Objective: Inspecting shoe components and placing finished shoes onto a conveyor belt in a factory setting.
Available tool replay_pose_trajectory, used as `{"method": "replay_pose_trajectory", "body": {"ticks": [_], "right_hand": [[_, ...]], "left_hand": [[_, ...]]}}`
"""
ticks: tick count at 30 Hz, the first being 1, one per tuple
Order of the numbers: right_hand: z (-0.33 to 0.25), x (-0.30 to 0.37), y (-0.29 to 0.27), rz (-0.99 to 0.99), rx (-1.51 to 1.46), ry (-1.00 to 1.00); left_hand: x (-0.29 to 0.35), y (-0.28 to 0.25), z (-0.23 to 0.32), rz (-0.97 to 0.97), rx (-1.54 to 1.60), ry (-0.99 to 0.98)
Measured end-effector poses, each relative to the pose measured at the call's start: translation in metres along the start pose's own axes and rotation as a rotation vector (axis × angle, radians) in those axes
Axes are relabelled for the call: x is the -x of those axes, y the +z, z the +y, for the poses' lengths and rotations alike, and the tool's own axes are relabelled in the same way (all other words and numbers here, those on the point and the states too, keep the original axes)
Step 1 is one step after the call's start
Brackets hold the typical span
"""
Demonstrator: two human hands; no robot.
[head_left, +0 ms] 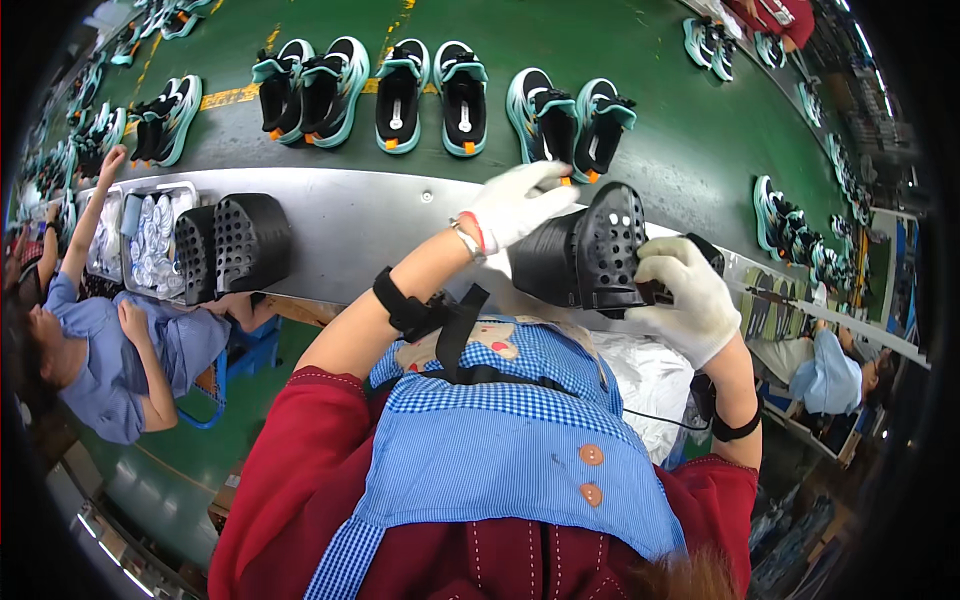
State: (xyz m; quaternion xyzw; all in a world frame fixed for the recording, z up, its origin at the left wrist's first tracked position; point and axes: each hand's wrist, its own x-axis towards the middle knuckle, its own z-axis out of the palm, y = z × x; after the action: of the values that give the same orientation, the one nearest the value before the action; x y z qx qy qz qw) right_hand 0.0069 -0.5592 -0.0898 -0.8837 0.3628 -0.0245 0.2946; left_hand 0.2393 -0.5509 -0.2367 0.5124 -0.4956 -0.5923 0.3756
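Note:
My left hand, in a white glove, reaches over the metal ledge with its fingers stretched out, at the heel of a black and teal sneaker. I cannot tell whether it touches the shoe. Its mate stands to the right, with an orange heel tab. My right hand, also gloved, has fingers and thumb curled at the right edge of a black, clog-shaped block full of round holes. A dark part shows between them; what they grip is unclear. Another black block sits just left of it.
More sneaker pairs stand on the green surface beyond the metal ledge. A second pair of perforated black blocks and a tray of white items lie left. Co-workers sit at the left and right.

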Motion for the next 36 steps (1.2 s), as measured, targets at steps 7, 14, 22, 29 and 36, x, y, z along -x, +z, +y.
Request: {"method": "replay_pose_trajectory", "body": {"ticks": [7,14,22,29,36], "right_hand": [[-0.005,-0.062,0.009,-0.013,-0.180,-0.118],[-0.009,-0.112,0.018,-0.372,-0.278,0.389],[0.043,-0.166,0.017,-0.552,0.207,0.460],[0.091,-0.224,0.063,-0.527,0.431,0.525],[0.103,-0.254,0.107,-0.434,0.414,0.464]], "left_hand": [[-0.005,-0.003,0.026,-0.116,1.242,-0.138],[-0.022,-0.008,0.020,0.388,1.024,-0.037],[-0.046,-0.010,-0.024,0.448,0.337,-0.330],[-0.061,0.028,-0.066,0.220,-0.779,0.077],[-0.114,0.026,-0.060,-0.058,-0.797,-0.518]]}}
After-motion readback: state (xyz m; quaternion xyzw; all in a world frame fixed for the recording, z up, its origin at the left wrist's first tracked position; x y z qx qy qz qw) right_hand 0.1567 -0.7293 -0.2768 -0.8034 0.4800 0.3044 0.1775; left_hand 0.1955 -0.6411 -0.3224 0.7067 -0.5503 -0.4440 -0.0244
